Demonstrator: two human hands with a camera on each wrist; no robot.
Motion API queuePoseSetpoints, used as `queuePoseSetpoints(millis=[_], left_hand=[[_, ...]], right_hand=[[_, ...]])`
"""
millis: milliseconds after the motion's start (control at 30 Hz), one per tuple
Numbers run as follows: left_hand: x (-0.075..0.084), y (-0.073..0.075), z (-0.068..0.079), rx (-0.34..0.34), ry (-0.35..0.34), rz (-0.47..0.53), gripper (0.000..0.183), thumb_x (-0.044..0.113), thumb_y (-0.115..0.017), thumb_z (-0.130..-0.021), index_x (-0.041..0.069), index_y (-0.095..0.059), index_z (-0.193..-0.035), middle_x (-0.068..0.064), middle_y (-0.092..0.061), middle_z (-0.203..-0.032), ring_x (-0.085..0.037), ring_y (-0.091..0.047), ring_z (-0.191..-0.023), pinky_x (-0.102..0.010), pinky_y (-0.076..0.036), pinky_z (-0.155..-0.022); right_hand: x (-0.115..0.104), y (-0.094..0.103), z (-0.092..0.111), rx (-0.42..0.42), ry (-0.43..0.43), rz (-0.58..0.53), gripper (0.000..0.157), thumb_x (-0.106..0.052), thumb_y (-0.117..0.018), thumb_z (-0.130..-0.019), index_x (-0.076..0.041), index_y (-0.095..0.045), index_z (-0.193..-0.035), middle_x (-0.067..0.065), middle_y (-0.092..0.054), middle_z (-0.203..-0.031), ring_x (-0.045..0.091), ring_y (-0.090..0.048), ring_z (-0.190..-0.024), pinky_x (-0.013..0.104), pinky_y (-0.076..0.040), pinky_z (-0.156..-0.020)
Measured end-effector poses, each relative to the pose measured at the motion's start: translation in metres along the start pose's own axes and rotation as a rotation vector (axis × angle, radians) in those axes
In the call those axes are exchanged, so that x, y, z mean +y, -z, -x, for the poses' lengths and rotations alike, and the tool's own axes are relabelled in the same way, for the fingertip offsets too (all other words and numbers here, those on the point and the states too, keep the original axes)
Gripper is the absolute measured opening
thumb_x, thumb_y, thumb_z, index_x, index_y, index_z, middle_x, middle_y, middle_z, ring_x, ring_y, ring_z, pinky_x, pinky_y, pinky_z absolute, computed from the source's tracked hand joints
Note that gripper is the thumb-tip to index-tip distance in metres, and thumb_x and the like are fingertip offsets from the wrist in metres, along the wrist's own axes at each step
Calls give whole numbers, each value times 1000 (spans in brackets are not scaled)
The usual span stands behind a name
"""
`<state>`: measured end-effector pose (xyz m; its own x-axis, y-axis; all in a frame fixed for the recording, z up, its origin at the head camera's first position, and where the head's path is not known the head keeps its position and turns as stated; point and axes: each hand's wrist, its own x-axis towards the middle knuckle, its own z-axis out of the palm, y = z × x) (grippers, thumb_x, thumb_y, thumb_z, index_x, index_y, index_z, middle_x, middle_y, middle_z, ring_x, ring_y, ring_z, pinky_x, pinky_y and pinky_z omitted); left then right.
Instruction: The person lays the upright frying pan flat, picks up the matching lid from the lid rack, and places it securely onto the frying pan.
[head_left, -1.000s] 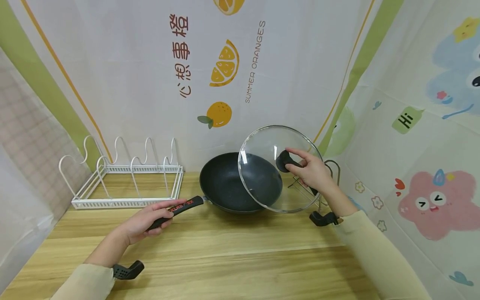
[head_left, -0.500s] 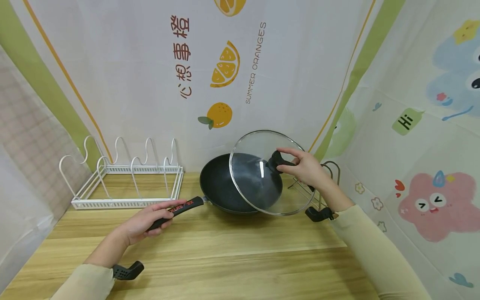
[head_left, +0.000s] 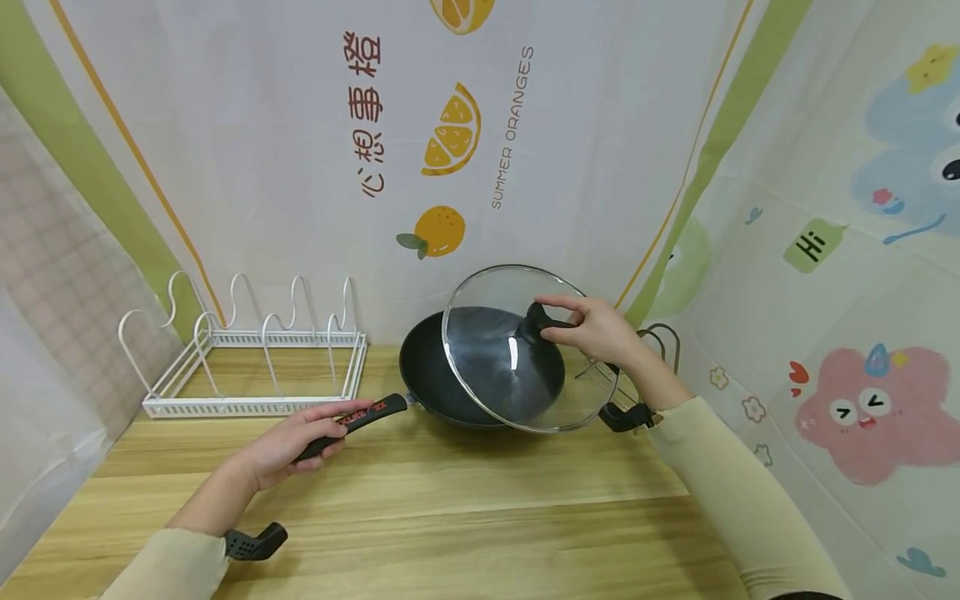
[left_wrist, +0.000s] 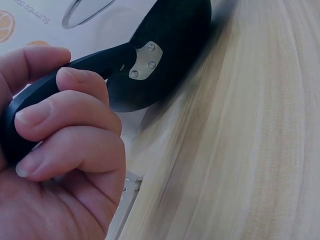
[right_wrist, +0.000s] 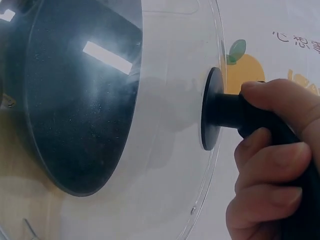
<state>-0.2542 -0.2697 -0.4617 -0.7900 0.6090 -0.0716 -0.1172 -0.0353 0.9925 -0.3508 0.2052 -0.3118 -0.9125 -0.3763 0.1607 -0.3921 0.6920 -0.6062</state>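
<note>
A black wok (head_left: 435, 367) sits on the wooden table, its long handle (head_left: 386, 406) pointing left. My left hand (head_left: 300, 437) grips that handle; in the left wrist view its fingers (left_wrist: 75, 115) curl round it below the riveted bracket (left_wrist: 147, 61). My right hand (head_left: 592, 329) holds a clear glass lid (head_left: 480, 333) by its black knob (head_left: 536, 321). The lid is tilted and overlaps the right part of the wok in the head view. In the right wrist view the thumb and fingers pinch the knob (right_wrist: 250, 112), with the wok (right_wrist: 85, 100) showing through the glass.
A white wire rack (head_left: 255, 406) with curved dividers stands at the back left of the table (head_left: 420, 517). Behind the right hand, a metal wire stand (head_left: 667, 333) is partly hidden. Printed curtains (head_left: 600, 125) hang close behind and to the right.
My right hand has moved left and slightly down with the lid, which now covers more of the wok in the head view. The left hand and the wok have stayed put.
</note>
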Motion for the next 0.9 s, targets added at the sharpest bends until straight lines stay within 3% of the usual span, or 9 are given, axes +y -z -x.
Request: queuePoseSetpoints(millis=[333, 900], left_hand=[[0, -1, 0, 2, 14, -7, 52, 15, -50, -105, 14, -41, -156, 3, -53, -76, -3, -43, -54, -15, -32, -43], [-1, 1, -1, -3, 8, 4, 53, 14, -50, -105, 13, -39, -157, 3, -53, -77, -4, -43, -56, -14, -33, -44]], right_hand=[[-5, -8, -14, -63, 20, 29, 53, -41, -79, -87, -51, -59, -135, -3, -45, -58, 13, -32, -43, 26, -29, -42], [5, -22, -46, -141, 55, 102, 58, -41, -79, -88, -41, -59, -142, -2, -48, -58, 13, -36, -47, 28, -32, -46]])
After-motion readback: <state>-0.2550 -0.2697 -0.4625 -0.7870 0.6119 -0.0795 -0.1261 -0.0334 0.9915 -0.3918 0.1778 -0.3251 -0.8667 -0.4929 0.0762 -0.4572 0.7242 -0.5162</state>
